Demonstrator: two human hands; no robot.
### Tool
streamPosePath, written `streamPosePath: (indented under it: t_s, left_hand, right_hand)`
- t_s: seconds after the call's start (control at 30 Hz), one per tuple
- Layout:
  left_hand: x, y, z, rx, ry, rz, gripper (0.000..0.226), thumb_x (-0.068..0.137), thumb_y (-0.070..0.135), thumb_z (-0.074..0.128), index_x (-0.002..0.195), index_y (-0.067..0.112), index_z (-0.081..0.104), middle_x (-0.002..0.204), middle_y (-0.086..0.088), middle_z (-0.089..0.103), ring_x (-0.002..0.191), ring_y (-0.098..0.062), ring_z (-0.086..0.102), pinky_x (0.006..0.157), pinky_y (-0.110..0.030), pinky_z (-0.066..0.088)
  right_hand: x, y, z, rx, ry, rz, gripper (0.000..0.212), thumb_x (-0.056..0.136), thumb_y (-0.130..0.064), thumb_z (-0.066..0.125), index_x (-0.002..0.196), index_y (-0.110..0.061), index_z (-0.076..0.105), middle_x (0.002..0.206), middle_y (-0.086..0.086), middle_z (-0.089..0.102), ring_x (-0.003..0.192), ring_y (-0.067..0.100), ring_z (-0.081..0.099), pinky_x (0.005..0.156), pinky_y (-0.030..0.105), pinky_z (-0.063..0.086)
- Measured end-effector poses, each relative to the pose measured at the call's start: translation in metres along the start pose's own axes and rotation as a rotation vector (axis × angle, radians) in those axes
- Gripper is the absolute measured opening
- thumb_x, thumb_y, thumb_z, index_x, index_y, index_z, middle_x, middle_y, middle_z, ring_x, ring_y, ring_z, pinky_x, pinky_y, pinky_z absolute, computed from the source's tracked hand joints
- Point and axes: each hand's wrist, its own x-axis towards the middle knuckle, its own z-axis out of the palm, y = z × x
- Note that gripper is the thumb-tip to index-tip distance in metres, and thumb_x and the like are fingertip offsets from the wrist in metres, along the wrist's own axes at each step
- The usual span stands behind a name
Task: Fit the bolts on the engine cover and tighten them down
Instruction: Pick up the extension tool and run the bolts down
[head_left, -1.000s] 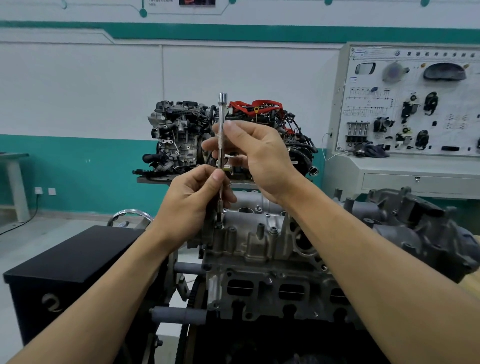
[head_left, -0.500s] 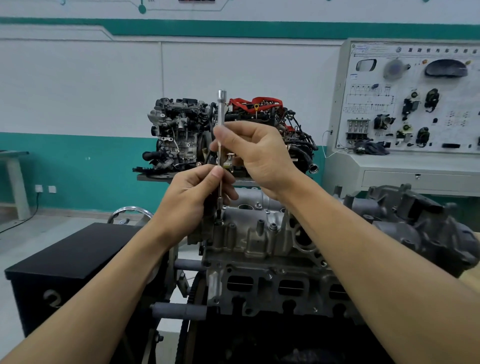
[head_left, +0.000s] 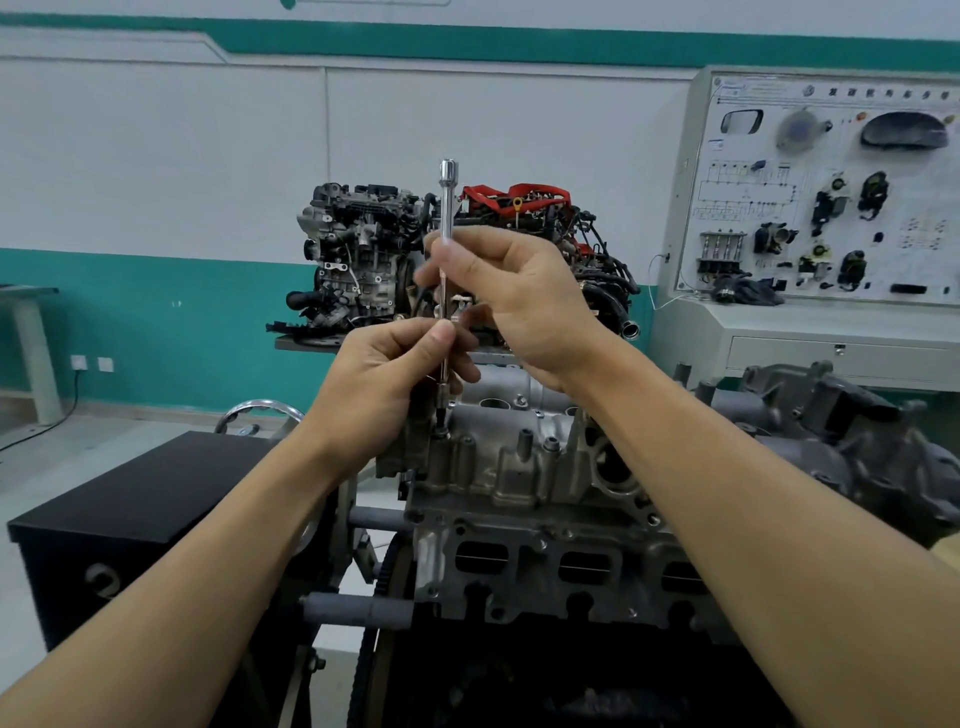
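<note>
A long chrome socket extension (head_left: 447, 208) stands upright over the left end of the grey aluminium engine cover (head_left: 519, 467). Its lower tip sits on a bolt (head_left: 441, 430) at the cover's near left corner. My left hand (head_left: 395, 374) pinches the lower part of the shaft between thumb and fingers. Higher up, my right hand (head_left: 509, 296) pinches the shaft with its fingertips. Other bolts (head_left: 551, 442) show in the cover's bosses.
A black box (head_left: 130, 519) stands at the left beside a chrome wheel (head_left: 260, 410). Two display engines (head_left: 363, 260) sit on a stand behind. A training panel (head_left: 831, 197) with mounted parts fills the right. Another grey casting (head_left: 857, 441) lies to the right.
The tool stays upright on the same bolt. Both hands keep their grip, with the fingers shifting slightly round the shaft.
</note>
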Motion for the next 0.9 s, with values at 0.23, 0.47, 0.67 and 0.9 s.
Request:
streamPosePath:
  t_s: [0.23,0.47,0.67,0.9]
  left_hand:
    - [-0.0002,0.0015,0.0023,0.009,0.057,-0.008,0.032,0.089,0.042,0.065,0.085,0.011,0.07,0.073,-0.003,0.073,0.06,-0.014,0.061,0.056,-0.026,0.049]
    - [-0.0007,-0.0005,-0.0015,-0.03,0.029,-0.015,0.032,0.096,0.039,0.056,0.084,0.018,0.077,0.08,-0.004,0.076,0.066,-0.014,0.063,0.059,-0.021,0.053]
    - [-0.0006,-0.0011,0.0002,-0.007,0.063,0.013,0.024,0.091,0.045,0.065,0.085,0.024,0.076,0.077,0.001,0.074,0.063,-0.016,0.062,0.056,-0.023,0.052]
    - [0.0011,-0.0027,-0.0042,0.012,0.046,-0.005,0.035,0.097,0.042,0.054,0.077,0.022,0.075,0.08,-0.001,0.074,0.063,-0.013,0.059,0.054,-0.021,0.049]
  right_hand:
    - [-0.0031,-0.0039,0.0012,-0.005,0.079,-0.017,0.011,0.089,-0.007,0.071,0.081,-0.005,0.064,0.069,0.005,0.07,0.059,0.008,0.064,0.053,0.016,0.048]
    - [-0.0043,-0.0072,0.0013,0.035,-0.032,0.073,0.02,0.103,-0.014,0.049,0.103,-0.005,0.067,0.088,0.005,0.075,0.073,0.017,0.065,0.061,0.035,0.047]
    - [-0.0051,-0.007,0.0027,0.0,0.078,-0.006,0.007,0.09,-0.004,0.069,0.086,-0.003,0.064,0.076,0.013,0.069,0.067,0.02,0.063,0.058,0.025,0.051]
    - [-0.0052,-0.0083,0.0057,-0.033,0.019,-0.019,0.011,0.097,-0.014,0.062,0.097,-0.005,0.069,0.087,0.006,0.07,0.077,0.012,0.062,0.068,0.025,0.049]
